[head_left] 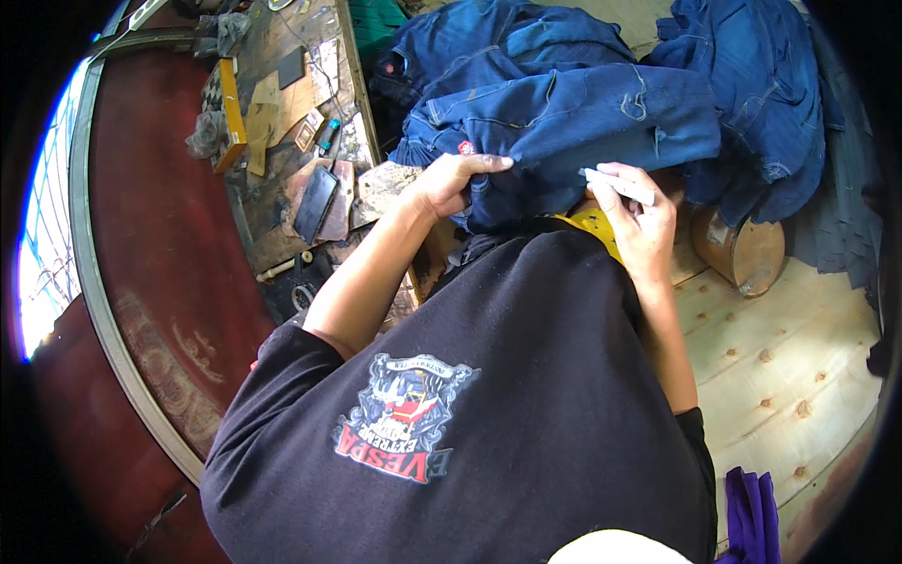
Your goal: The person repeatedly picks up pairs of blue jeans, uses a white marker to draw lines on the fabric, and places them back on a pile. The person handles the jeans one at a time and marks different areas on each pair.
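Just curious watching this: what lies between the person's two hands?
In the head view, only dark blue denim spans between the left hand and the right hand, which holds a white stick.

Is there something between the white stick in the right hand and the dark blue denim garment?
Nothing visible does. The right hand holds the white marking stick with its tip at the edge of the dark blue denim garment. The left hand already rests on that denim.

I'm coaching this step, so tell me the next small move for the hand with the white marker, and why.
Probably lower the white marker tip onto the dark blue denim garment. The right hand holds it just off the fabric edge, while the left hand already presses the cloth flat beside it, so the denim looks steadied for marking.
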`<state>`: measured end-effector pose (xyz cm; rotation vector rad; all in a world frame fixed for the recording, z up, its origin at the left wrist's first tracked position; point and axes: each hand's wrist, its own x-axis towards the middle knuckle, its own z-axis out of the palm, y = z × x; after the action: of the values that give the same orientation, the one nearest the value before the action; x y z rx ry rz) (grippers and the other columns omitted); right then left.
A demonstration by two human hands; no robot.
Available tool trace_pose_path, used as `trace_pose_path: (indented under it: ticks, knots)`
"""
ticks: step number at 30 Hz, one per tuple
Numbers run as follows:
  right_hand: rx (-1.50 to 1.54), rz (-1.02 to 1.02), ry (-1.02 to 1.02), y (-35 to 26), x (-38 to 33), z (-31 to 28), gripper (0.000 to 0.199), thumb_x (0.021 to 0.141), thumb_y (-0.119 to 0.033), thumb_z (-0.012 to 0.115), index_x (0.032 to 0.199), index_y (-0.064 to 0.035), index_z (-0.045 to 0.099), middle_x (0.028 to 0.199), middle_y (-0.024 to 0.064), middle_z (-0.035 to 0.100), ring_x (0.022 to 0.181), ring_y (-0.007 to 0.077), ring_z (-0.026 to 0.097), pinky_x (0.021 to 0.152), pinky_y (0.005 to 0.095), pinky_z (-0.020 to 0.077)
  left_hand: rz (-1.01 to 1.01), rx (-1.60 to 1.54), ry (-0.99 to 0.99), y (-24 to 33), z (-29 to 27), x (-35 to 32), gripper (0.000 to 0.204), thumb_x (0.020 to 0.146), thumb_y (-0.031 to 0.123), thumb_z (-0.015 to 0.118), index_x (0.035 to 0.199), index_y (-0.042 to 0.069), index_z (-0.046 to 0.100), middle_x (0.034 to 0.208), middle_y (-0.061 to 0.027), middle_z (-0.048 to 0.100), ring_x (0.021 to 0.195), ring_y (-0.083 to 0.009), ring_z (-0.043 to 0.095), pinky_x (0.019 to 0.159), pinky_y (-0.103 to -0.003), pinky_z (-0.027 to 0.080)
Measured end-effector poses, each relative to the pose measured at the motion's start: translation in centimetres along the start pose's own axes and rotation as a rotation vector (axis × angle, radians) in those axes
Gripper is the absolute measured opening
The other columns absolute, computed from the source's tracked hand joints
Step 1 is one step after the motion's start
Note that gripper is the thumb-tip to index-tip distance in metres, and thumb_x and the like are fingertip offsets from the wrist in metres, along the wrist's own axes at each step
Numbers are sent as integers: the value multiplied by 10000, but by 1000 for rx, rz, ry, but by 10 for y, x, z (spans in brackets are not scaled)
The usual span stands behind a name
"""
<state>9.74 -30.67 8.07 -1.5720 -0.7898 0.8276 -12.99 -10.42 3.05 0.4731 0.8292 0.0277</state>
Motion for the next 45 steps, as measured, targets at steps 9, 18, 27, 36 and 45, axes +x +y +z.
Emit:
trace_pose_path:
  ticks: [9,18,27,36,45]
  knots:
    - [-150,-326,-84,-35,4,42,131,961,-26,835,1067,45,810,987,111,828,877,150,774,786,300,607,2,-316,-85,-28,14,-24,359,1023,96,726,1339,-72,700,1252,-202,799,1106,-309,805,1042,-480,649]
    - [-192,-167,25,-36,-9,43,141,948,-32,836,1068,38,811,982,93,836,866,125,772,759,284,601,112,-166,-59,-32,30,-43,315,999,81,767,1289,-43,748,1254,-177,806,1121,-290,803,1051,-460,644]
    - [-263,-238,109,-39,-17,36,106,974,-35,820,1058,30,815,992,112,837,881,169,790,810,308,613,105,-230,-148,-39,23,-38,376,999,73,765,1350,-52,709,1274,-193,795,1144,-311,796,1065,-469,637]
    - [-187,-98,116,-41,-24,40,112,987,-75,815,1046,19,820,1004,105,843,904,174,801,839,318,611,194,-156,-217,-45,20,-41,382,1029,104,763,1382,-32,711,1304,-153,791,1149,-256,790,1053,-408,643]
    - [-92,-88,114,-31,-27,38,146,1013,-74,805,1110,35,816,1061,102,836,946,153,776,875,303,605,186,-217,-167,-49,19,-42,401,998,40,758,1380,-58,687,1296,-190,788,1160,-320,792,1064,-469,642]
